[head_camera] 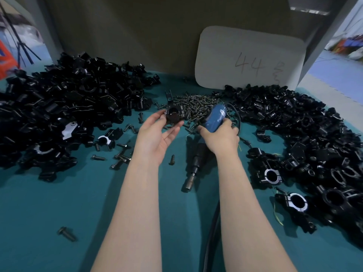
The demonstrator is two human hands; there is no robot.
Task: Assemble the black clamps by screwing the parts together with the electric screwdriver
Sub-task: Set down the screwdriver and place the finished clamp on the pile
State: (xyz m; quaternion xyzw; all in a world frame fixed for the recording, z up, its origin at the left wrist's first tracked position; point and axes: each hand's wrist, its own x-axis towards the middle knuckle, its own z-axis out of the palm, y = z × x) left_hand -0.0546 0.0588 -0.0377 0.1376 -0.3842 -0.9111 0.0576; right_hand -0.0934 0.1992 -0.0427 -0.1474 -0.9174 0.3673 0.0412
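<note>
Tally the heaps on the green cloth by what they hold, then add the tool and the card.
Heaps of black clamp parts: 2, left and right
Heap of screws: 1
Electric screwdriver: 1
White card: 1
Total: 5

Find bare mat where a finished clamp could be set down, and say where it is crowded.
Bare: the near-left mat below the left pile, around one lone screw. Crowded: the left pile, the right pile and the screw heap between them.
</note>
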